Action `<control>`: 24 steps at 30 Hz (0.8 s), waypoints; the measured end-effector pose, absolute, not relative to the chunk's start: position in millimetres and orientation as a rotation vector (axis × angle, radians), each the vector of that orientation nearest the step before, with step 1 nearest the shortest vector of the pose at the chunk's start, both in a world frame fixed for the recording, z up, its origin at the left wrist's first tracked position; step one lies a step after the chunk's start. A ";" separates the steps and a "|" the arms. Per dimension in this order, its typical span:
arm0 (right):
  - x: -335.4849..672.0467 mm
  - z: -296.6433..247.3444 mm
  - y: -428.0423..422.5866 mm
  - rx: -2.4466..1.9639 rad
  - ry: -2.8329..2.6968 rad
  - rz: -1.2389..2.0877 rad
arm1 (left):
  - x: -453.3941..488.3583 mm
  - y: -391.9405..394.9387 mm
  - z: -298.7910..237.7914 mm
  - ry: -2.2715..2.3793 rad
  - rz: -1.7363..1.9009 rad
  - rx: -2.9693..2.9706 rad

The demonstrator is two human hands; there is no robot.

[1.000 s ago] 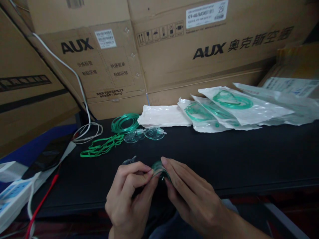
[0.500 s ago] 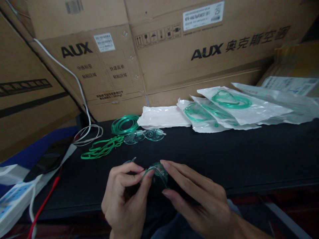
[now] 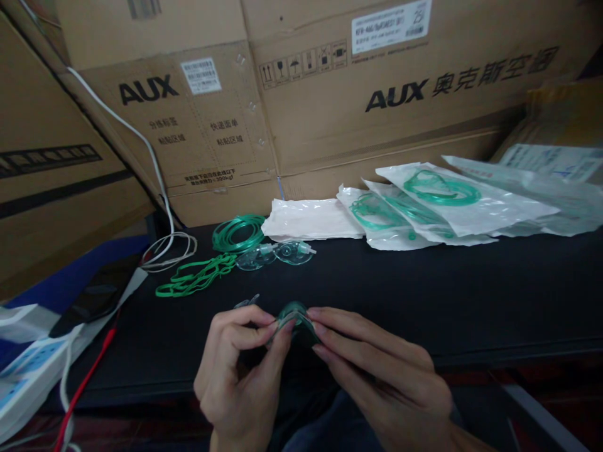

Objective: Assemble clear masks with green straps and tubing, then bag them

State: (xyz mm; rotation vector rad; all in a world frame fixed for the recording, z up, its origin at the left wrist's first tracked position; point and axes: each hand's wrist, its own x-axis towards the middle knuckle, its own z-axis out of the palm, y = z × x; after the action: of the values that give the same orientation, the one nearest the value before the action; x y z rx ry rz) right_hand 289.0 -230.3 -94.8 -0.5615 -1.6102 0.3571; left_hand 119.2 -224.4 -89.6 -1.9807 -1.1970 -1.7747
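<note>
A clear greenish oxygen mask (image 3: 293, 311) is held between my two hands near the front edge of the black table. My left hand (image 3: 242, 370) pinches its left edge between thumb and fingers. On the opposite side, my right hand (image 3: 377, 370) grips the mask's right edge with fingertips and thumb. Part of the mask is hidden by my fingers. Just behind my left hand lies a small clear piece (image 3: 247, 301), partly covered. Farther back are two clear masks (image 3: 294, 252), a coil of green tubing (image 3: 239, 233) and green elastic straps (image 3: 195, 279).
White packets (image 3: 313, 220) lie against the cardboard box (image 3: 311, 113). Sealed bags with green tubing (image 3: 443, 188) are stacked at the back right. A power strip (image 3: 28, 370), a dark phone (image 3: 94, 292) and a red cable (image 3: 89, 376) sit at the left.
My right fingers have closed in on the mask's right edge, where finger and thumb stood wider apart before. The view has shifted slightly.
</note>
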 end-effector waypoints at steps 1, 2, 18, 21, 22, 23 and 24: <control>288.5 -95.0 -230.5 -0.565 -1.597 0.364 | 119.4 -224.6 -89.9 -1.200 -1.780 -1.979; 288.3 -95.0 -230.6 -0.566 -1.590 0.366 | 119.6 -224.7 -90.2 -1.203 -1.788 -1.981; 287.6 -88.7 -225.5 -0.550 -1.572 0.388 | 119.3 -222.8 -85.4 -1.322 -1.628 -2.172; 287.5 -86.0 -226.0 -0.577 -1.553 0.401 | 118.5 -223.3 -85.1 -1.339 -1.646 -2.122; 287.5 -85.4 -226.1 -0.575 -1.551 0.397 | 118.4 -223.6 -85.2 -1.343 -1.643 -2.117; 287.4 -85.0 -226.2 -0.568 -1.552 0.393 | 118.3 -224.0 -85.2 -1.342 -1.635 -2.114; 287.4 -84.8 -226.2 -0.560 -1.553 0.389 | 118.2 -224.3 -85.2 -1.335 -1.625 -2.117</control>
State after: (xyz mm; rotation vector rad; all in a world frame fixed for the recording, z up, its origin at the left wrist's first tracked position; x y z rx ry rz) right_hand 287.4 -226.2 -84.8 -0.5604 -1.5533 0.3888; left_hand 118.2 -224.3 -85.2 -2.1171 -1.3352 -1.6246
